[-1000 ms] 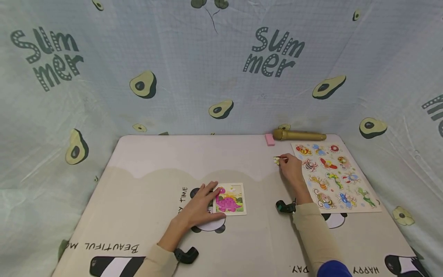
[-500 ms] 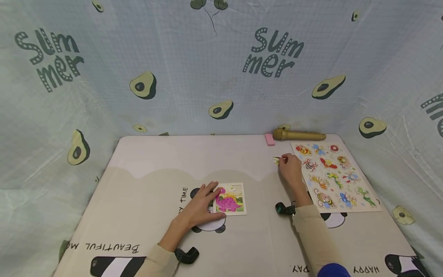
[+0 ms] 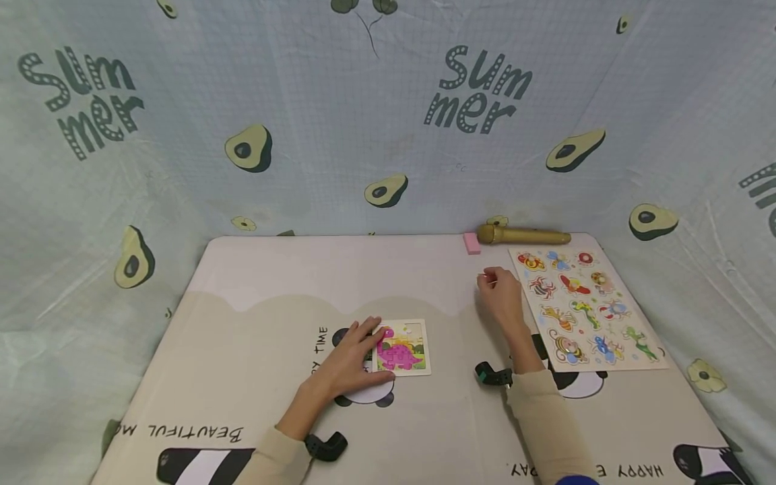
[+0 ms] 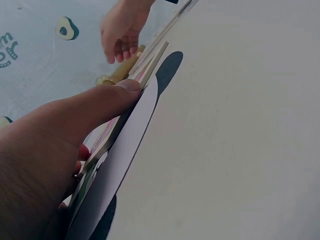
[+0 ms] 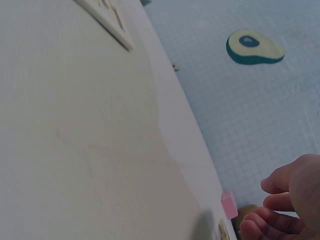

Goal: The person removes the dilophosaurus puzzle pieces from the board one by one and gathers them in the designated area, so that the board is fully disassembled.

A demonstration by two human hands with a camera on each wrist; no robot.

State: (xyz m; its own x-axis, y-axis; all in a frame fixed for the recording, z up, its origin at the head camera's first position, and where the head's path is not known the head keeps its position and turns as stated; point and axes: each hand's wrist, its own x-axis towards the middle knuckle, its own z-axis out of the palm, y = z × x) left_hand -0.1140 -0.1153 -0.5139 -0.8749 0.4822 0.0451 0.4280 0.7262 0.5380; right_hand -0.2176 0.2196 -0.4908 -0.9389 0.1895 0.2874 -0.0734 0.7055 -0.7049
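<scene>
A small framed jigsaw puzzle (image 3: pixel 400 357) with a pink dinosaur lies flat near the middle of the table. My left hand (image 3: pixel 351 360) holds it at its left side, thumb along the lower edge and fingers at the upper left. In the left wrist view the thumb (image 4: pixel 127 87) presses against the frame's edge. My right hand (image 3: pixel 502 293) is above the table to the right of the puzzle, fingers curled together. A thin pale edge shows between its fingertips, apparently a puzzle piece; most of it is hidden. In the right wrist view the right hand (image 5: pixel 290 205) covers any piece.
A board with cartoon insect pictures (image 3: pixel 591 316) lies to the right of my right hand. Behind it stand a gold microphone (image 3: pixel 524 235) and a pink block (image 3: pixel 471 243) by the far edge. A printed curtain (image 3: pixel 315 121) rises behind the table.
My right hand has moved slightly left and lifted, and the small yellowish piece at its fingertips no longer shows on the table. My left hand and the jigsaw puzzle stay in place.
</scene>
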